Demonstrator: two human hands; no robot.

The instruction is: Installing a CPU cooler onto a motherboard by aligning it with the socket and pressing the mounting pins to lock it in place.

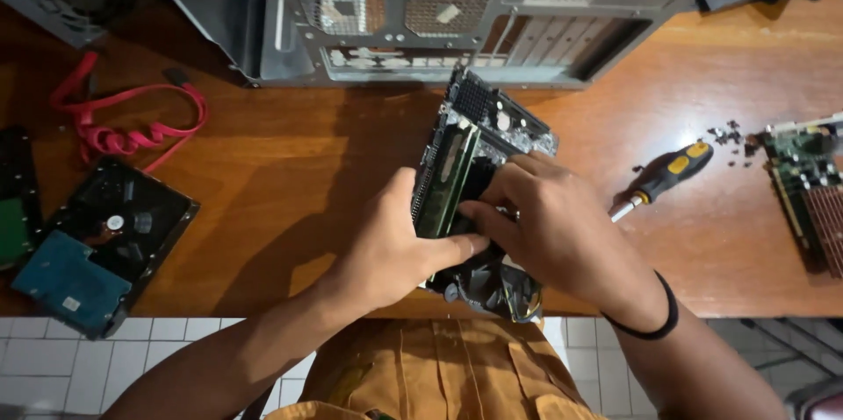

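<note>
Both hands were on it: the motherboard stood tilted on edge over the near lip of the wooden counter, just in front of the open computer case. The left hand had its grip clamped on the board's lower left side, thumb by the green memory stick. The right hand was closed over the other side, fingers curled around what looked like the cooler, though it was mostly hidden. The risk was plain: the board hung partly past the counter edge, so a slip could drop it, and uneven pressure could crack the stick's slot. A screwdriver lay near.
</note>
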